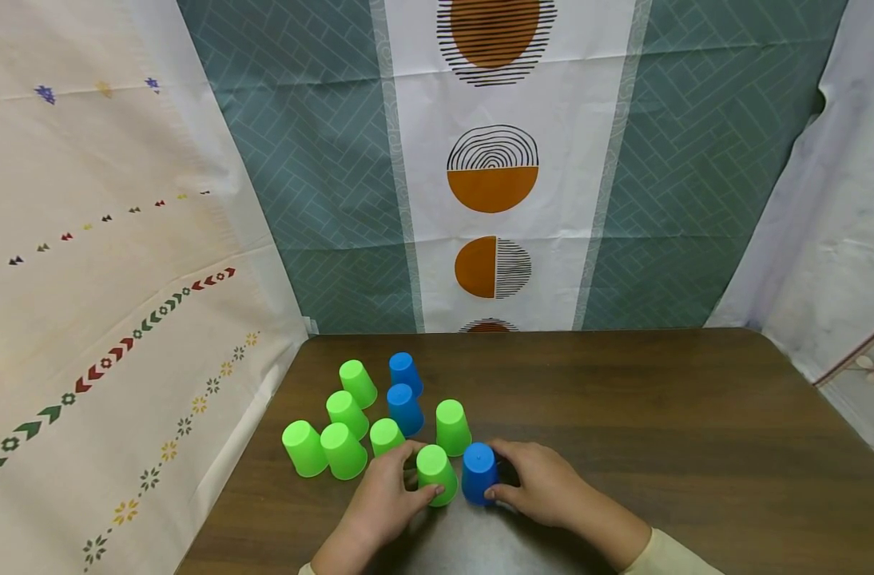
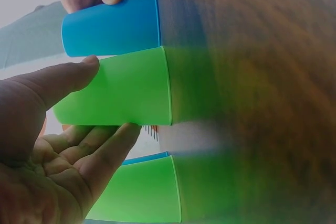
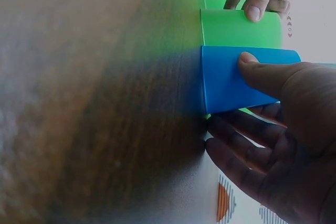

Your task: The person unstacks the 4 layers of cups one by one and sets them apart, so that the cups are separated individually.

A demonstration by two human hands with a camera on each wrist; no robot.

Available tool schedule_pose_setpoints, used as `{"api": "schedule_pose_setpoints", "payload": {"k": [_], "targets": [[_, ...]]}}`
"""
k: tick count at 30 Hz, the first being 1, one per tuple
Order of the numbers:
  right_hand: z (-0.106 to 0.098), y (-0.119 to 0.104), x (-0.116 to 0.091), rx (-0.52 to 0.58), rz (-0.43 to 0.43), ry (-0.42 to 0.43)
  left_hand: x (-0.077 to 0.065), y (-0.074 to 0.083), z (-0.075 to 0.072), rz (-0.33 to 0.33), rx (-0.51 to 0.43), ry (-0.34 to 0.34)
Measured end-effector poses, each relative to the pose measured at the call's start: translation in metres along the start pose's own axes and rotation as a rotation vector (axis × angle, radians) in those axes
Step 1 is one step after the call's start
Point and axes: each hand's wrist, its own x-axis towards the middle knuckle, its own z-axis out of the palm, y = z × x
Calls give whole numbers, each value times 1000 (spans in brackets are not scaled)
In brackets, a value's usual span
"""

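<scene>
My left hand [image 1: 381, 499] holds an upside-down green cup [image 1: 435, 475] at the near middle of the table, thumb on its near side and fingers at its left. Beside it, my right hand [image 1: 545, 483] grips an upside-down blue cup [image 1: 478, 474] from the right, with the thumb in front. The two cups stand side by side with a narrow gap. In the left wrist view, the thumb and fingertips lie along the sides of the green cup [image 2: 126, 87]. The right wrist view has the thumb across the blue cup [image 3: 231, 82], whose rim is at the tabletop.
Several green cups [image 1: 344, 452] stand upside down to the left, one partly behind my left hand. Two blue cups [image 1: 405, 410] are farther back, and another green cup [image 1: 452, 428] stands just behind the held pair. The brown wooden table [image 1: 660, 415] ends at a patterned cloth [image 1: 322, 160].
</scene>
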Motion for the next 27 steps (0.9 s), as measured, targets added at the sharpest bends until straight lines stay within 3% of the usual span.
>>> {"api": "schedule_pose_setpoints", "payload": {"k": [18,27], "targets": [[2,-1,-1,-10,-10,18,-1,-3,-2,4,-21,-6],[2,-3,-1,-41,-15,24,-3,-2,-2,25,4,24]]}}
